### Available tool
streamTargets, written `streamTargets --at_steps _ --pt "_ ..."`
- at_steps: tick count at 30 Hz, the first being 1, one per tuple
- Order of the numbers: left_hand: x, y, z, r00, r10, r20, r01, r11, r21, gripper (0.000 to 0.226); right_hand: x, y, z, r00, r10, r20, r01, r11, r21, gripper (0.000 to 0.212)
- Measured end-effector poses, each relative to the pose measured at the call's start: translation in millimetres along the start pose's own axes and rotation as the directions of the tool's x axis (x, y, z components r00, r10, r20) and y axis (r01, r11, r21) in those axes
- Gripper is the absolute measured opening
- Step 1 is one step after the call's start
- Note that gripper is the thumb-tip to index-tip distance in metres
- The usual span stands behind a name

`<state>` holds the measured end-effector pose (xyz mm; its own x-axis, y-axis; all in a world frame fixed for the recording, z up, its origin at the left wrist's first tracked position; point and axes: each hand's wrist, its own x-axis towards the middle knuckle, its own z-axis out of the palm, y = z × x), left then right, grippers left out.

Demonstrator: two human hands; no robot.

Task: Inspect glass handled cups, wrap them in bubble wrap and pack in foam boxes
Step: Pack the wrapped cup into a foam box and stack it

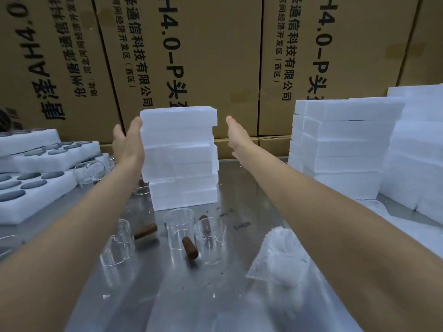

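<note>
The stack of foam boxes (179,159) stands at the middle of the steel table (251,188), just behind three glass handled cups (182,232) with brown handles and near a crumpled sheet of bubble wrap (278,252). To lift the top box cleanly I would press both palms flat on opposite sides and raise it straight, since the stack looks uneven and could topple onto the cups. The left hand (128,142) lies flat against the stack's left side with straight fingers, while the right hand (237,136) is open, extended, holding nothing, just short of the right side.
</note>
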<state>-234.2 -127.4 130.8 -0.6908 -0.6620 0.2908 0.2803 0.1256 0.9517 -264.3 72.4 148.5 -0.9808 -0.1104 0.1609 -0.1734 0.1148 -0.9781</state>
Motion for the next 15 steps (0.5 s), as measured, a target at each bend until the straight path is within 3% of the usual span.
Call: streamTargets --at_steps 5,15 --pt "11.2 5.6 10.4 0.996 -0.015 0.087 0.008 0.997 0.078 0.074 20.0 -10.9 25.1 0.997 -0.073 -0.009 0.074 0.996 0.056 0.05" --pt "-13.6 14.0 24.0 0.99 0.121 0.071 -0.13 0.982 0.136 0.045 17.4 -10.1 22.0 0.993 -0.12 0.011 0.119 0.99 0.069 0.038"
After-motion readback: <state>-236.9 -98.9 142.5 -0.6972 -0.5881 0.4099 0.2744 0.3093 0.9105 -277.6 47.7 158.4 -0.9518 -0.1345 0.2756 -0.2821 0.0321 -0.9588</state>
